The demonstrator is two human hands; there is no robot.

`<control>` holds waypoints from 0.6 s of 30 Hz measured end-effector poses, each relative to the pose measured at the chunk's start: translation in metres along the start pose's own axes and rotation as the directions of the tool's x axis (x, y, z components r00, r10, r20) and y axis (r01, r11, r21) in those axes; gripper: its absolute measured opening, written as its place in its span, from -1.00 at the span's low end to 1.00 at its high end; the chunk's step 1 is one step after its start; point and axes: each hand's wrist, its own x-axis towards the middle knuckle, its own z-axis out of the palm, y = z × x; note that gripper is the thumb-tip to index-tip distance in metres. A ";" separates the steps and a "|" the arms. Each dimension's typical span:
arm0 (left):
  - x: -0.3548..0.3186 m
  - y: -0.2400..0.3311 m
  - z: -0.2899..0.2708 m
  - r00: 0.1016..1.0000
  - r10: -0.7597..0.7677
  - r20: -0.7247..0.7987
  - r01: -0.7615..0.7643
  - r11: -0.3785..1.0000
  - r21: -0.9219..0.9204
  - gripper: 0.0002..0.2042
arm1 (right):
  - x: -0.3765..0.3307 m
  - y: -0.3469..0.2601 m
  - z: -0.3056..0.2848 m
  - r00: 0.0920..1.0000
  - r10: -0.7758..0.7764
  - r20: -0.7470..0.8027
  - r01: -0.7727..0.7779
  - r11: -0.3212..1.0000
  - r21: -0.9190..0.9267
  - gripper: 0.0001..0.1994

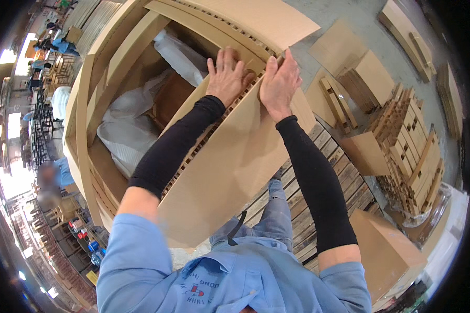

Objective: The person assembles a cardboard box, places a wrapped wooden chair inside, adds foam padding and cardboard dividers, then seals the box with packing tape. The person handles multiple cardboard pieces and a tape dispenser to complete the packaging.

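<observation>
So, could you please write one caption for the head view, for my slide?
Left hand and right hand at the rim of an open cardboard box with whitish wrapping inside.

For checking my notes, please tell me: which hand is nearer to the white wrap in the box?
Left. The left hand is over the open box, close beside the wrap. The right hand holds the box's near wall, farther away.
</observation>
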 end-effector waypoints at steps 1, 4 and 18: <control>-0.015 0.004 0.006 1.000 0.020 0.017 -0.019 0.997 -0.068 -0.55 | -0.008 0.003 -0.003 1.000 0.016 0.017 -0.016 1.000 -0.020 -0.46; 0.021 -0.022 -0.022 0.995 -0.056 0.077 0.079 0.938 -0.338 -0.57 | 0.003 -0.006 0.004 1.000 0.022 0.003 -0.022 1.000 -0.016 -0.45; -0.246 -0.133 -0.220 0.861 -0.454 0.229 0.502 0.829 -0.247 -0.32 | 0.016 0.013 0.008 0.993 0.089 0.082 -0.097 0.990 0.101 -0.39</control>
